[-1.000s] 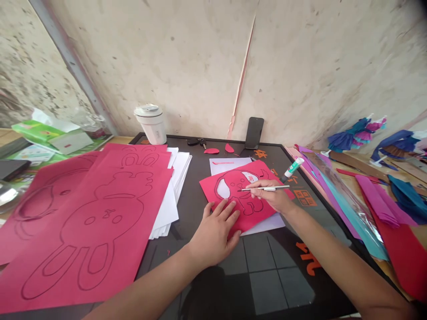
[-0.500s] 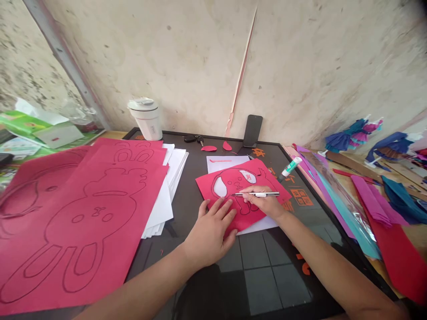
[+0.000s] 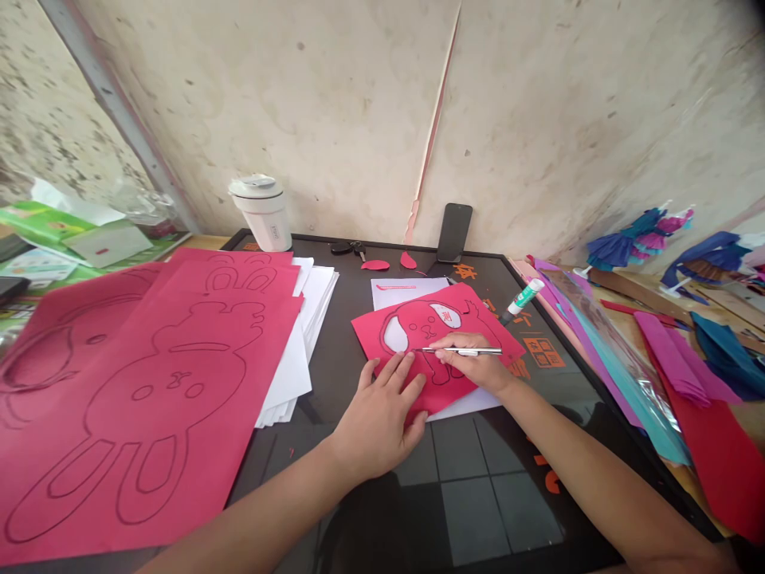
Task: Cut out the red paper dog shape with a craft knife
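Left hand (image 3: 376, 418): open, fingers spread, lying flat on the lower edge of the red sheet.
Right hand (image 3: 472, 363): closed around the craft knife, resting on the red sheet at 3 o'clock from the left hand.
Craft knife (image 3: 463, 350): slim and silver, held level, tip at the drawn animal outline.
Red sheet (image 3: 475, 319): on the white sheet, mid-desk, with two white-backed openings in the figure.
White sheet (image 3: 406, 293): under the red sheet, showing at its 12 o'clock edge.
Desk (image 3: 478, 510): black top with orange marks.
Pink sheets (image 3: 149, 399): overlapping, with rabbit outlines, at 9 o'clock from the red sheet.
Paper stack (image 3: 304, 295): white, partly under the pink sheets.
Glue stick (image 3: 523, 296): at 2 o'clock.
Phone (image 3: 453, 233): upright against the wall, at 12 o'clock.
Cup (image 3: 261, 214): white, at 11 o'clock.
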A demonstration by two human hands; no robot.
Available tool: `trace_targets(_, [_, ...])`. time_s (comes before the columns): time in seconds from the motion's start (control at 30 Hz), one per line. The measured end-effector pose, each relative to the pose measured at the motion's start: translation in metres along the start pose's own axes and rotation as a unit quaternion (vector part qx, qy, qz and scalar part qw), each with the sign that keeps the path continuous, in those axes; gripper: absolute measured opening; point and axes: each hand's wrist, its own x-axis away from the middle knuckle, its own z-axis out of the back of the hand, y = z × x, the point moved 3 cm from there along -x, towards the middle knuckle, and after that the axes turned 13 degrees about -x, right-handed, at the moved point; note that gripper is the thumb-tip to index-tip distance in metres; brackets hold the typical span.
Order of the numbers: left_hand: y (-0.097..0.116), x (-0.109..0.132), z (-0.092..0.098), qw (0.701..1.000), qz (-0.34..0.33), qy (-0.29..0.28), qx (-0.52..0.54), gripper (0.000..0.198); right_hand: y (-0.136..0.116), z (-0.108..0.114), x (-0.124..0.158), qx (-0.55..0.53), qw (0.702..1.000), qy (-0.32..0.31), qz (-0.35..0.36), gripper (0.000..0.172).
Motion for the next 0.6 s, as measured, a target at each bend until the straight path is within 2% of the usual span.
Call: trace_targets(0.6, [0.0003, -0.001, 0.0018, 1.0, 0.006, -0.022, -0.005, 0.045, 0.0001, 0.0016, 0.0034, 0.005, 1.0, 0.02, 0.0, 0.018])
